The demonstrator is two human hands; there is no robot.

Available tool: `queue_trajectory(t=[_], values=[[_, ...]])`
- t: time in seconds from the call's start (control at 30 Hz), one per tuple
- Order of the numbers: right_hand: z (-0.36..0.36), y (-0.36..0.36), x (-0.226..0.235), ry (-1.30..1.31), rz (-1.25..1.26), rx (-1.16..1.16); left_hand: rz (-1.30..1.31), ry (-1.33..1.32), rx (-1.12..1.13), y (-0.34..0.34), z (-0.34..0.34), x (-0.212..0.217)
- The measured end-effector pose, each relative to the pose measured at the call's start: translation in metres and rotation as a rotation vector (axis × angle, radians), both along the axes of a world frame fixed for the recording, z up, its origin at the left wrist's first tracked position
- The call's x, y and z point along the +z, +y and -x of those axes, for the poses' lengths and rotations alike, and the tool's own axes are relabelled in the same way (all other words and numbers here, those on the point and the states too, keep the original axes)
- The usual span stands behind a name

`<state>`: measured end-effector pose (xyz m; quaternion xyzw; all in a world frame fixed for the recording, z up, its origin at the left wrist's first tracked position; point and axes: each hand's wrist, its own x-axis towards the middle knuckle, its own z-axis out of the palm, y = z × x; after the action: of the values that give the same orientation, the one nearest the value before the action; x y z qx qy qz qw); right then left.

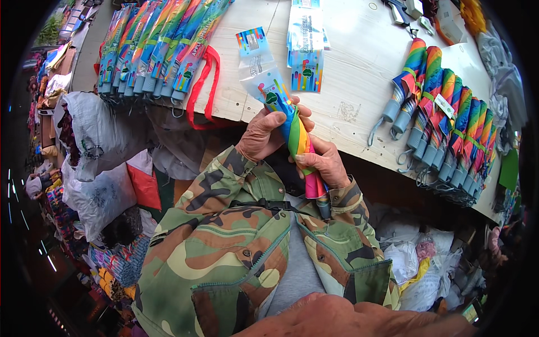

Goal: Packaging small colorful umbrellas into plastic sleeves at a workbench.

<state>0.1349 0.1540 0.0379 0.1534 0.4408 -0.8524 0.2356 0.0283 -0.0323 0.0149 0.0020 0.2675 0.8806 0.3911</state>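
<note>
Between my hands is a folded rainbow umbrella (298, 136), slanting from the table edge down towards my chest. Its upper end sits inside the mouth of a clear, printed plastic sleeve (255, 67), whose far part lies flat and bare over the table. My left hand (260, 136) is closed round the sleeve's mouth and the umbrella end within it, thumb on top. Lower down, my right hand (327, 164) grips the umbrella's fabric with the thumb across it. The grey handle end (323, 206) points down beside my right cuff. Some of my left fingers are hidden behind the umbrella.
On the white table (342, 90) lie a row of sleeved umbrellas (151, 48) at the left, flat empty sleeves (306, 50) at the back, and bare folded umbrellas (443, 112) at the right. A red strap (209, 84) hangs over the edge. White sacks (101, 191) stand at the lower left.
</note>
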Motion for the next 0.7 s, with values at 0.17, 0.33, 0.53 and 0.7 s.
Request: queue_trajectory(t=[0.17,0.33,0.53,0.7], values=[[0.004,-0.004,-0.004,0.05,-0.089,0.003,0.119,0.05,0.031,0.0,0.0,0.005],[0.018,-0.046,-0.01,0.669,-0.871,-0.137,0.378,-0.018,0.291,-0.004,0.013,0.005],[0.025,-0.066,-0.003,0.838,-1.431,-0.165,0.439,-0.088,0.258,-0.005,0.01,0.005],[-0.001,-0.044,0.022,0.864,-1.331,-0.406,0.452,-0.184,0.244,-0.03,0.023,0.001]])
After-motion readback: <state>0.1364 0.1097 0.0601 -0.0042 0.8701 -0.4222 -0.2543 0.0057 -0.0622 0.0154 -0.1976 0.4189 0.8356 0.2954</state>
